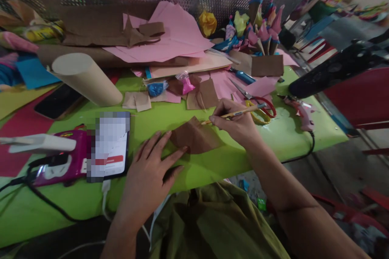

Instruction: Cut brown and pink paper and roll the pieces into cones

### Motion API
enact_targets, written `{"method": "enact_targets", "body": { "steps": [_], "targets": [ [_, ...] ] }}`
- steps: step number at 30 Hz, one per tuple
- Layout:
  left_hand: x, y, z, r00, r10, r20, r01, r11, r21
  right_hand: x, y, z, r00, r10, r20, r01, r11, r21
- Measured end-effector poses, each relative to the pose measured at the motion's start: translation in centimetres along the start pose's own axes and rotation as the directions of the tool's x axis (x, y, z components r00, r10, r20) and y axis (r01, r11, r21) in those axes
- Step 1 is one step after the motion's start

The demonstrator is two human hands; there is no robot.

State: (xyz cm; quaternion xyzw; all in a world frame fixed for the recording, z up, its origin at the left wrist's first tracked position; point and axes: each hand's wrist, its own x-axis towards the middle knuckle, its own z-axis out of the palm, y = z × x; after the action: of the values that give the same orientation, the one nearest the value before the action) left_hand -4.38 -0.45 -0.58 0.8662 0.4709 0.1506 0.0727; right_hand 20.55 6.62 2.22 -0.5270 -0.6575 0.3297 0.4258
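Note:
A piece of brown paper (194, 139) lies on the green table in front of me. My left hand (154, 158) rests flat with fingers spread, its fingertips on the left edge of the paper. My right hand (234, 123) pinches a yellow pencil (240, 112), whose tip is at the upper right part of the paper. Just behind the right hand are scissors (258, 109) with red and yellow handles. Small brown paper pieces (205, 96) and little bags of blue (156, 88) and pink (187, 85) material lie beyond the sheet.
To the left stand a cardboard tube (88, 79), a lit phone (112, 145) and a magenta power strip (65, 160) with cables. A pink glue gun (302, 113) lies at right. Pink paper sheets (170, 32) and paper flowers (264, 32) are at the back.

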Motion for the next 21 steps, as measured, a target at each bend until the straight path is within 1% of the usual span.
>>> {"method": "enact_targets", "body": {
  "steps": [3, 8, 9, 10, 11, 13, 15, 17, 19, 21],
  "targets": [
    [0.0, 0.2, -0.1, 1.0, -0.016, 0.021, 0.016, 1.0, 0.0, -0.2, -0.2, 0.2, 0.999, -0.019, -0.037, 0.02, 0.999, 0.041],
    [0.0, 0.4, -0.3, 0.998, -0.019, 0.061, 0.02, 1.0, -0.011, -0.6, -0.1, 0.4, 0.976, -0.064, -0.21, 0.069, 0.997, 0.017],
    [0.0, 0.5, -0.4, 0.997, -0.023, 0.07, 0.024, 1.0, -0.015, -0.7, -0.1, 0.4, 0.971, -0.071, -0.226, 0.078, 0.997, 0.022],
    [0.0, 0.5, -0.4, 0.997, -0.028, 0.077, 0.029, 0.999, -0.02, -0.8, -0.1, 0.4, 0.974, -0.069, -0.217, 0.079, 0.996, 0.036],
    [0.0, 0.5, -0.4, 0.996, -0.032, 0.079, 0.034, 0.999, -0.025, -0.9, -0.2, 0.6, 0.982, -0.058, -0.179, 0.07, 0.996, 0.061],
    [0.0, 0.5, -0.4, 0.996, -0.036, 0.078, 0.038, 0.999, -0.035, -1.1, -0.3, 0.9, 1.0, -0.014, -0.014, 0.016, 0.992, 0.128],
    [0.1, 0.6, -0.5, 0.997, -0.033, 0.074, 0.036, 0.999, -0.041, -1.4, -0.6, 1.5, 0.984, 0.028, 0.174, -0.059, 0.983, 0.174],
    [0.1, 0.6, -0.5, 0.997, -0.025, 0.07, 0.028, 0.999, -0.042, -1.6, -0.7, 2.0, 0.952, 0.042, 0.304, -0.106, 0.975, 0.197],
    [0.1, 0.6, -0.6, 0.998, -0.016, 0.064, 0.019, 0.999, -0.043, -1.7, -0.7, 2.5, 0.929, 0.031, 0.37, -0.112, 0.973, 0.2],
    [0.0, 0.6, -0.6, 0.998, -0.013, 0.06, 0.016, 0.999, -0.046, -1.8, -0.7, 2.9, 0.919, 0.01, 0.395, -0.084, 0.982, 0.172]
  ]
}}
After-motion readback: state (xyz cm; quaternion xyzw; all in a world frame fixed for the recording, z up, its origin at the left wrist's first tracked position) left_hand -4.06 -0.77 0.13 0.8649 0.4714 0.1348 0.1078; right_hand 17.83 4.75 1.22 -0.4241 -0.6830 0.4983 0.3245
